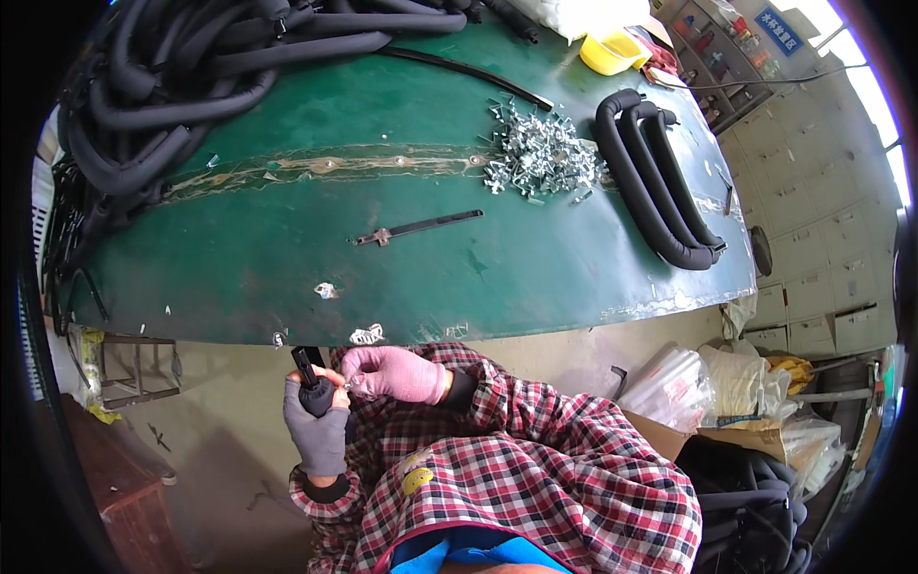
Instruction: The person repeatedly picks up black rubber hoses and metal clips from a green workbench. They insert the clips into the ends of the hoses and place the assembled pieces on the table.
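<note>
Below the near edge of the worn green-painted workbench [287,277]: left hand [317,426] in a grey knit glove, held upright, fingers wrapped tight round the end of a black foam-sleeved tube [311,383], a short matte stub poking up out of the fist. Right hand [392,373] in a pink knit glove, lying across from the right, knuckles up, fingertips pinched together on a small shiny metal clip [356,383] pressed against the tube just beside the left thumb. Both wrists bent inward, close to the chest, sleeves of a red, white and black plaid flannel shirt [535,469] bunched at the cuffs.

On the bench top, well apart from the hands: a loose, jagged heap of small bright metal clips [537,153], glinting and tangled. Just right of it, a bundle of three black foam-covered tubes bent into a U [660,187], soft and matte. Near the middle, a thin flat dark metal strip [421,228] lying at a slant. At the far left, a big tangled pile of long black foam tubes [182,86], spilling over the edge. Far back, a yellow plastic scoop-shaped tub [612,50]. Down to the right, clear plastic bags [679,383] crumpled on cardboard.
</note>
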The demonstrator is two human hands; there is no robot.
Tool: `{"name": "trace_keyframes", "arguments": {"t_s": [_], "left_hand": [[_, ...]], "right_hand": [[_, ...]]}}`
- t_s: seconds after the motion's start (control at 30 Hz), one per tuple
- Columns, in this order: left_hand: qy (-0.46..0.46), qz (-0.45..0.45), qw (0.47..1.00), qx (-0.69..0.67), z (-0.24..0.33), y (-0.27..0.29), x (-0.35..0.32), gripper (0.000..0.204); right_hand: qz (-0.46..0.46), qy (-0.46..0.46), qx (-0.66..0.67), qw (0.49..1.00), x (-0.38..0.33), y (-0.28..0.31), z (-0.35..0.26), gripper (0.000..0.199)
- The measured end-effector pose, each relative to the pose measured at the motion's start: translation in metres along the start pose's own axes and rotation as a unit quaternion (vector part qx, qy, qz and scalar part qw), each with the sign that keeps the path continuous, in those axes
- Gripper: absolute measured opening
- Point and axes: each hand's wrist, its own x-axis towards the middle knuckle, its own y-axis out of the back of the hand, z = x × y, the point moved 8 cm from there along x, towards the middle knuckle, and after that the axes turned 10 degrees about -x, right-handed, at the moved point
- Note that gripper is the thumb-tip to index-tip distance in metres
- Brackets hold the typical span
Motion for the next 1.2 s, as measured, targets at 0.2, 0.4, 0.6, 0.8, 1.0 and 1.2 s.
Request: {"name": "trace_keyframes", "arguments": {"t_s": [0.2, 0.4, 0.6, 0.8, 1.0, 1.2], "left_hand": [[0.001, -0.020, 0.999, 0.037, 0.004, -0.006, 0.000, 0.029], [-0.051, 0.013, 0.990, 0.130, -0.003, -0.002, -0.003, 0.029], [-0.124, 0.048, 0.979, 0.155, 0.001, 0.009, -0.010, 0.031], [-0.110, 0.044, 0.989, 0.086, -0.001, -0.002, 0.002, 0.030], [-0.061, 0.020, 0.998, 0.001, -0.008, 0.001, 0.000, 0.035], [-0.099, -0.031, 0.988, 0.118, 0.002, -0.014, -0.001, 0.044]], "right_hand": [[0.059, 0.030, -0.012, 0.998, 0.003, 0.002, 0.006, 0.013], [0.108, -0.010, 0.005, 0.994, -0.008, -0.012, -0.011, 0.031], [0.117, -0.043, 0.015, 0.992, -0.006, -0.016, 0.008, 0.036], [0.247, 0.032, 0.034, 0.968, -0.008, -0.007, -0.001, 0.023], [0.331, 0.164, -0.088, 0.925, -0.035, -0.004, -0.065, 0.020], [0.183, 0.045, -0.084, 0.979, 0.017, 0.007, -0.092, 0.032]]}}
